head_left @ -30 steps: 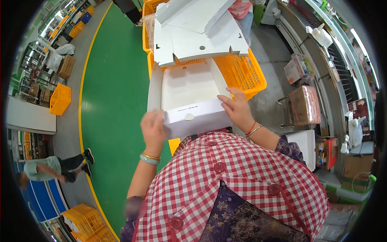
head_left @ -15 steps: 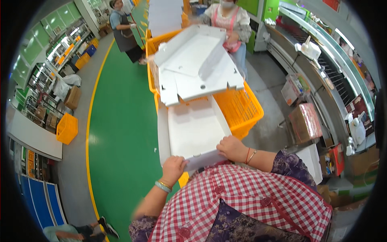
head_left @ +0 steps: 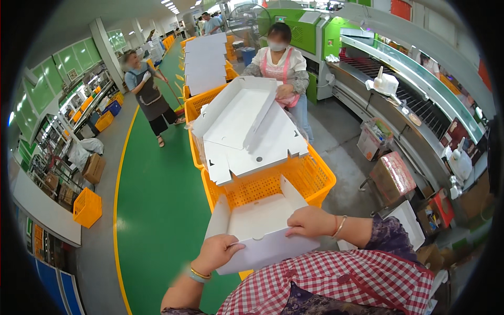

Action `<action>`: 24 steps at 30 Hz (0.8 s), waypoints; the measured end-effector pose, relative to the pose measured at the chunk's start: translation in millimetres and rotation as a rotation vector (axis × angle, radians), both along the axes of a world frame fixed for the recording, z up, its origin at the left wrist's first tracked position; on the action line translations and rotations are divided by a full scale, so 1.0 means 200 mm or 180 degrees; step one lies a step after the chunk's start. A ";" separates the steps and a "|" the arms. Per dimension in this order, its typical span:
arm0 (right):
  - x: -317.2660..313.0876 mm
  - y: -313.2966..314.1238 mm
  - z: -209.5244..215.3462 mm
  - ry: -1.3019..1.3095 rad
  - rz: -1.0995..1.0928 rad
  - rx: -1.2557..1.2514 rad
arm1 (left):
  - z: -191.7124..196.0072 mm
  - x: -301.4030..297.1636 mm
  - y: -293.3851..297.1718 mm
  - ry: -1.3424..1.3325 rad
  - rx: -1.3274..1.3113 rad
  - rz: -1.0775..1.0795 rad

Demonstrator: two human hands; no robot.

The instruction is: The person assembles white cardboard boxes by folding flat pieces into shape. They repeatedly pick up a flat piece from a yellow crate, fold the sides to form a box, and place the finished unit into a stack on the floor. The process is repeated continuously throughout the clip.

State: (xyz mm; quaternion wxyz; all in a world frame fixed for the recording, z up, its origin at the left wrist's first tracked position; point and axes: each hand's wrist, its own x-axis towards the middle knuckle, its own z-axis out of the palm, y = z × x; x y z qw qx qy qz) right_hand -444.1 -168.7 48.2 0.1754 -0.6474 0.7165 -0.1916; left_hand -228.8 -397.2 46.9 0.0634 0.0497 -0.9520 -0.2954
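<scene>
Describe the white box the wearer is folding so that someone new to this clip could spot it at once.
Start at the orange crate in the middle of the view. Against its near side, a white cardboard box is held by the left hand and the right hand. Unlike the flat white sheets stacked on the crate, its side flaps stand up.

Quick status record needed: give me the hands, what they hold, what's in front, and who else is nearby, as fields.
left hand: grips the near left edge of the white carton
right hand: rests on the carton's near right edge
white carton: half-folded, side flaps up, open toward the crate
orange crate: directly ahead, behind the carton
flat carton blanks: stacked on top of the crate row
co-worker: stands at the far end of the blanks, hand on them
second person: on the green floor, left
</scene>
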 end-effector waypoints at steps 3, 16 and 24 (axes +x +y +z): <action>0.00 0.10 0.22 -0.0198 -0.0051 -0.0059 | 0.19 -0.03 0.05 0.0141 0.0058 -0.0298; 0.11 0.24 0.37 0.0117 -0.0047 -0.0798 | 0.33 0.06 0.13 0.0910 -0.0354 -0.0491; 0.24 0.22 0.88 0.0235 0.0066 -0.0986 | 0.89 0.22 0.11 0.0667 -0.0283 -0.0588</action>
